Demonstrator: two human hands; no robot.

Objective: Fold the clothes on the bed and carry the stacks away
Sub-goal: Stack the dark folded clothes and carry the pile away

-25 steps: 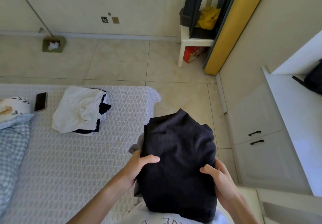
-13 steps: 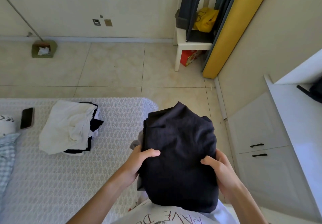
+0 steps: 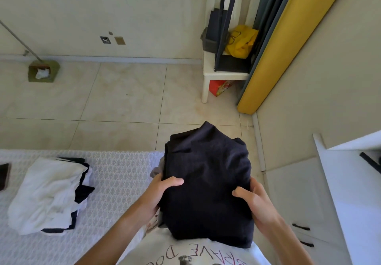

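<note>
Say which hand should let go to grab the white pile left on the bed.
Left. The left hand grips the dark stack on the side nearest the bed, where the white pile lies. The right hand holds the far side, toward the white cabinet, and would have to cross over.

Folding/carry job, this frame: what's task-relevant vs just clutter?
In the job:
- dark stack, gripped by left hand and right hand
- white and dark pile on the bed

Lying about:
- phone on the bed's left edge
- yellow bag on the white stool
- red box under the stool
- tissue box on the floor
</note>
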